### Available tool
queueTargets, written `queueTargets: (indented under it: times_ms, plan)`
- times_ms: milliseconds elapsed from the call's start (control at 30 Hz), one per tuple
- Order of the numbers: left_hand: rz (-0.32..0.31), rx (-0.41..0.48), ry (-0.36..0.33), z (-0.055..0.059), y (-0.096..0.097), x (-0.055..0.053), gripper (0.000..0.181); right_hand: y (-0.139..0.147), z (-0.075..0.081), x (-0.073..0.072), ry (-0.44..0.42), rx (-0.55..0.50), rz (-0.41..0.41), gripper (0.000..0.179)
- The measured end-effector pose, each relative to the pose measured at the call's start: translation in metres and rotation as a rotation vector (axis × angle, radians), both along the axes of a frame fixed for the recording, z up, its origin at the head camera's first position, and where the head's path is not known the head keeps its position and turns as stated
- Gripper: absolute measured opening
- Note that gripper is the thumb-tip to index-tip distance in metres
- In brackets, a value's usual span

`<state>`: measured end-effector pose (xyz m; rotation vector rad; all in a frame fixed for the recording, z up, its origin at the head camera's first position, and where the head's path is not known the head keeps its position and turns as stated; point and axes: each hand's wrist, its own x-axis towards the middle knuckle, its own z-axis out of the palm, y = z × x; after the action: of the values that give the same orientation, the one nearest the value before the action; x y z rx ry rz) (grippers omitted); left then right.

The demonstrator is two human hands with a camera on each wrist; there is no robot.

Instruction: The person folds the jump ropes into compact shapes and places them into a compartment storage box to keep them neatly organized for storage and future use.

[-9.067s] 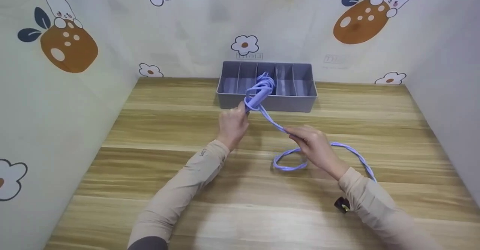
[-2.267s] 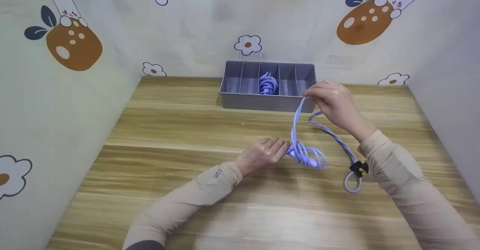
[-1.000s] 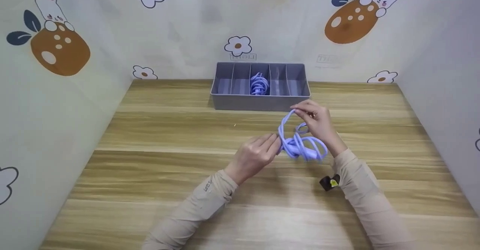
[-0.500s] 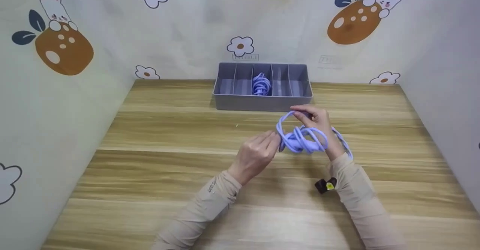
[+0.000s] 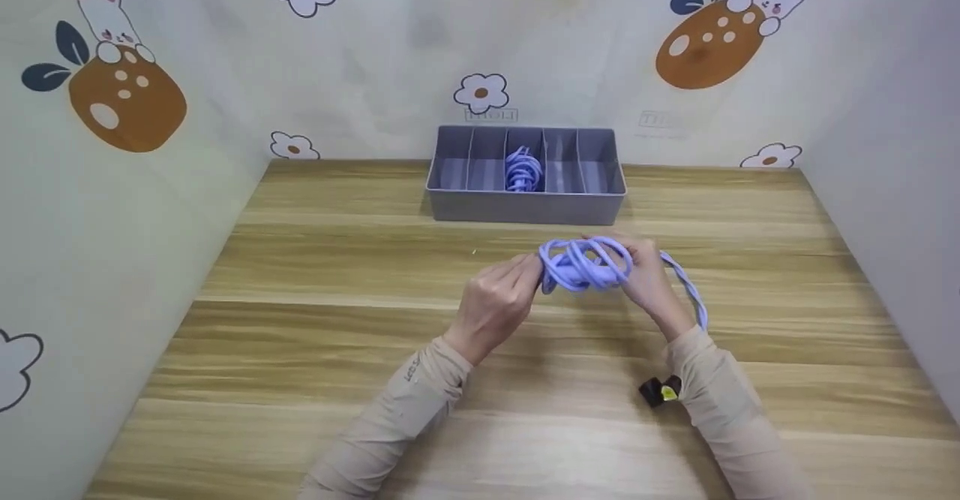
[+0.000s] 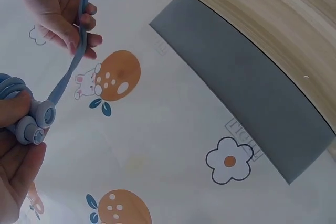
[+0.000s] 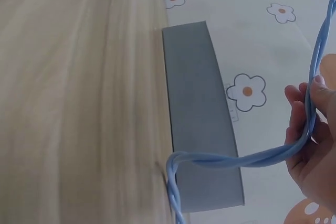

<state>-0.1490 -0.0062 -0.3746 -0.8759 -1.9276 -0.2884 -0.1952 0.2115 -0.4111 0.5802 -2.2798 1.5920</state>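
Note:
A periwinkle-blue jump rope point(image 5: 585, 263) is wound in loose coils round its handles point(image 6: 46, 114), above the table in front of the box. My left hand point(image 5: 491, 305) grips the handles; their round flanged ends stick out past the fingertips in the left wrist view. My right hand point(image 7: 320, 156) holds the doubled, twisted rope between thumb and curled fingers. In the head view that hand is partly hidden behind the coils. The free length of rope point(image 5: 686, 290) hangs down beyond the right wrist, its end hidden by the sleeve.
A grey divided box point(image 5: 525, 207) stands at the back of the wooden table point(image 5: 337, 350). Its middle compartment holds another coiled blue bundle point(image 5: 523, 170). A black camera point(image 5: 660, 392) sits at the right sleeve. Printed walls enclose the table on the back and sides.
The right hand has come down from above the bundle to behind it, carrying rope round the handles. The bundle has risen and shifted slightly left. More rope lay loose on the table earlier.

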Motion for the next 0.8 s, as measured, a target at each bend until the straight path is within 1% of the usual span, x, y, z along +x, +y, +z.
queueTargets:
  times_ms: [67,133,267,367,467,600,700,800]
  plan:
    - [0.016,0.011,-0.009,0.000,-0.002,-0.004,0.009,0.000,0.000,0.005,-0.049,0.014,-0.018,0.015]
    - [0.027,0.011,-0.023,-0.001,-0.005,-0.010,0.006,-0.001,0.003,0.011,-0.078,0.004,-0.019,0.011]
    - [0.039,-0.013,-0.058,-0.004,-0.010,-0.021,0.004,-0.007,0.011,0.021,-0.146,-0.052,0.023,0.012]
    - [0.072,-0.039,-0.062,-0.007,-0.014,-0.030,0.004,-0.010,0.013,0.025,-0.182,-0.070,0.032,0.013]
    - [0.120,-0.062,-0.053,-0.010,-0.017,-0.038,0.006,-0.013,0.012,0.029,-0.164,-0.041,0.038,0.017]
    - [0.173,-0.087,-0.053,-0.015,-0.020,-0.046,0.010,-0.016,0.011,0.034,-0.152,0.042,0.063,0.019]
    - [0.197,-0.086,-0.066,-0.018,-0.023,-0.051,0.015,-0.020,0.012,0.040,-0.199,0.074,0.096,0.023]
    - [0.208,-0.073,-0.086,-0.022,-0.025,-0.054,0.019,-0.024,0.012,0.044,-0.249,0.069,0.121,0.028]
